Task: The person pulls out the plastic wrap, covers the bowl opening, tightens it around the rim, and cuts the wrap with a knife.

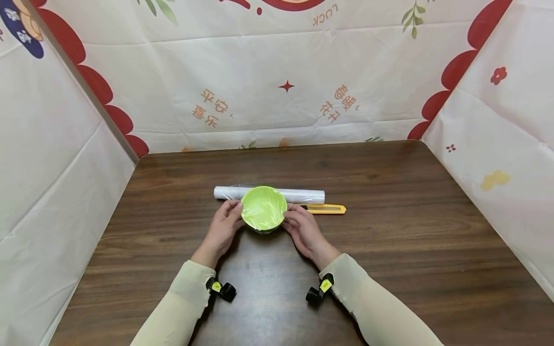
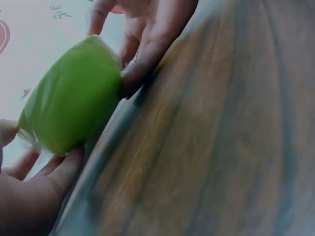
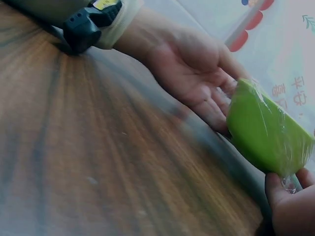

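A light green bowl (image 1: 264,209) is held between both hands, with clear plastic wrap (image 3: 283,147) stretched over its mouth and gathered in wrinkles down its sides. My left hand (image 1: 222,228) grips the bowl's left side, thumb up at the rim and fingers lower down the wall. On the opposite side, my right hand (image 1: 305,233) holds it in the same manner. Both wrist views show the bowl's smooth green wall, with loose wrap bunched near the fingers of my right hand (image 3: 298,211).
Just behind the bowl lies a white roll of plastic wrap (image 1: 303,195), partly hidden by it. A yellow utility knife (image 1: 329,209) rests to the right, close to my right hand. The dark wooden table (image 1: 411,230) is bordered by white printed cloth (image 1: 277,62) at the back and sides.
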`<action>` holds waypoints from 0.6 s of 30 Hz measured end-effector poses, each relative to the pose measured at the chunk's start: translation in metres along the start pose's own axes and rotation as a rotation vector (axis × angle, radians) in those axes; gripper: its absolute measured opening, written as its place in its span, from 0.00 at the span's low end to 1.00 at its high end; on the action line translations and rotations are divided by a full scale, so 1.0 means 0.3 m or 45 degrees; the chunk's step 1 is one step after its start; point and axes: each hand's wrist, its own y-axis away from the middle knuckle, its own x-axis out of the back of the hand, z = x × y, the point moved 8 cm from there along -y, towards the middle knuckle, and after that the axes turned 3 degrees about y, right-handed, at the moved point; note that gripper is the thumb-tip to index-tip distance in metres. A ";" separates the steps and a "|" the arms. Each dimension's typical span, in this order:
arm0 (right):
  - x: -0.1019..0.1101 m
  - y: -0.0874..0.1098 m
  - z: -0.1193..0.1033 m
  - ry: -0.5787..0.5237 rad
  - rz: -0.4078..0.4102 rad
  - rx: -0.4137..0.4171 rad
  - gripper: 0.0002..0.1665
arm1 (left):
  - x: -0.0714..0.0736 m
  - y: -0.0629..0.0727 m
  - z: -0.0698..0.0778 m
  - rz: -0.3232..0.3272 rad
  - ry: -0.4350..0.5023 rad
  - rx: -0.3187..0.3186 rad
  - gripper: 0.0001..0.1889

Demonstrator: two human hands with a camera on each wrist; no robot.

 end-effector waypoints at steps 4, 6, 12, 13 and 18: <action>-0.009 -0.025 -0.010 -0.015 -0.001 0.038 0.14 | 0.009 -0.001 -0.010 -0.004 0.168 0.033 0.05; -0.018 -0.037 -0.017 -0.022 -0.016 0.055 0.14 | 0.014 0.000 -0.014 -0.024 0.253 0.059 0.06; -0.067 -0.059 -0.022 -0.053 -0.141 0.069 0.14 | 0.037 -0.008 -0.015 -0.043 0.409 0.064 0.12; -0.076 -0.059 -0.021 -0.051 -0.161 0.072 0.14 | 0.044 -0.010 -0.013 -0.026 0.410 0.051 0.13; -0.108 -0.040 -0.020 0.030 -0.186 0.129 0.17 | 0.070 -0.011 -0.007 0.054 0.339 -0.003 0.13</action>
